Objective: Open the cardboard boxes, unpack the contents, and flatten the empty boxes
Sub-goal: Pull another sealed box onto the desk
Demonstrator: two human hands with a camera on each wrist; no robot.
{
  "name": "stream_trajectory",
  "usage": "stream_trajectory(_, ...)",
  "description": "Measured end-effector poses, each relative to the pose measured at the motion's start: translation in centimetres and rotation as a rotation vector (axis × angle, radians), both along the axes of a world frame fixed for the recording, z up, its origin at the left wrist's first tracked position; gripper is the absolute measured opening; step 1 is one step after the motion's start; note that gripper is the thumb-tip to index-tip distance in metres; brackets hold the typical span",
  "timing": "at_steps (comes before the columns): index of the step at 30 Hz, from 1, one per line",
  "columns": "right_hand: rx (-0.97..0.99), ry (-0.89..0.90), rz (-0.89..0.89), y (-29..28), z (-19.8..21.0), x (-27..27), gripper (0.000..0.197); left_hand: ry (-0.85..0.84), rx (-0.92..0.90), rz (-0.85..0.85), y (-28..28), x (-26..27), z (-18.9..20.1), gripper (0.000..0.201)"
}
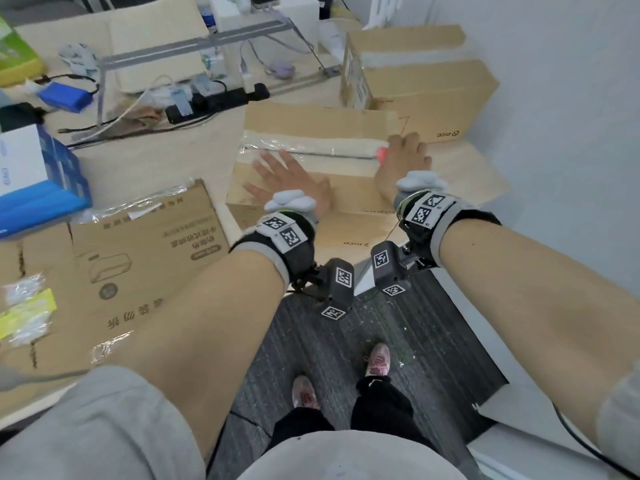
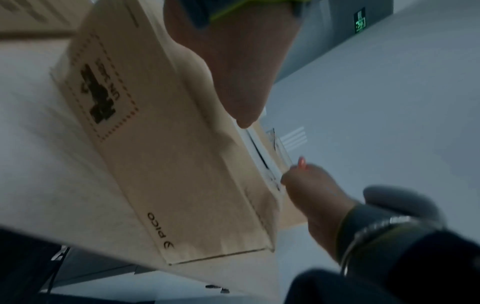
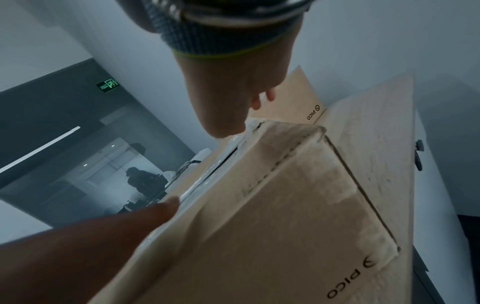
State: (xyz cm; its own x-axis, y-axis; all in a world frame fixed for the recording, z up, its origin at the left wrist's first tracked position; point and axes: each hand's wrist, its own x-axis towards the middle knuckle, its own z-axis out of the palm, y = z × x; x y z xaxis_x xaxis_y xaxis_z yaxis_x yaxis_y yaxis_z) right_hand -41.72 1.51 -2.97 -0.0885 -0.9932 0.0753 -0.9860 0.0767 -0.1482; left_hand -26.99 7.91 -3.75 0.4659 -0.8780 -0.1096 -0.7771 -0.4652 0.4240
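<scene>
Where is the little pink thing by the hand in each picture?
Head view: the pink thing sits right of centre, at the right hand, by the right end of the tape strip on the box.
Left wrist view: lower middle, poking up above the right hand.
Right wrist view: not visible; the hand hides that spot.
Shared landmark: the taped seam along the top of the box.

The box (image 1: 346,188) mid-frame is plain matt brown cardboard, with a glossy, crinkly clear tape strip (image 1: 304,147) along its top seam. The table (image 1: 166,161) looks like pale, matt wood grain. Dark ribbed carpet (image 1: 398,327) at lower centre, rough-looking.
</scene>
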Motion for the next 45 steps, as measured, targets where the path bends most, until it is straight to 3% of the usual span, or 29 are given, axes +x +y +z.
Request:
stream_trajectory(3, 0.081, -0.018, 0.223, -1.4, 0.2, 0.5, 0.034, 0.022, 0.022, -0.015, -0.3, -1.5, -1.5, 0.093)
stream_trajectory(5, 0.203, 0.042, 0.350, -1.9, 0.1, 0.6, 0.030, -0.050, 0.075, -0.014, -0.4, -1.6, -2.6, 0.093)
stream_trajectory(9, 0.274, 0.093, 0.470, -2.3, 0.1, -0.1, 0.030, -0.180, 0.127, -0.083, -0.9, -1.4, -3.3, 0.087)
stream_trajectory(18, 0.251, 0.177, 0.353, 0.4, 0.8, 1.4, 0.032, -0.272, 0.146, -0.351, -1.9, 3.1, -2.3, 0.079)
stream_trajectory(24, 0.253, 0.178, 0.430, 1.9, 2.4, 3.1, 0.029, -0.245, 0.157, -0.524, -2.8, 7.1, -1.8, 0.081)
stream_trajectory(27, 0.294, 0.191, 0.418, 0.8, 3.8, 4.2, 0.038, -0.236, 0.174, -0.561, -3.4, 8.5, -1.8, 0.085)
stream_trajectory(30, 0.225, 0.068, 0.373, -1.2, 3.8, 4.1, 0.046, -0.221, 0.171, -0.587, -4.0, 9.3, -1.8, 0.087)
stream_trajectory(37, 0.150, -0.155, 0.418, -4.4, 3.9, 5.6, 0.020, -0.221, 0.144, -0.509, -5.1, 11.2, -2.0, 0.091)
stream_trajectory(42, 0.030, -0.407, 0.520, -6.7, 4.8, 6.6, 0.016, -0.172, 0.122, -0.418, -5.0, 11.0, -1.6, 0.088)
stream_trajectory(45, 0.099, -0.702, 0.493, -7.8, 5.0, 6.7, 0.018, -0.153, 0.112, -0.384, -5.1, 10.5, -1.9, 0.084)
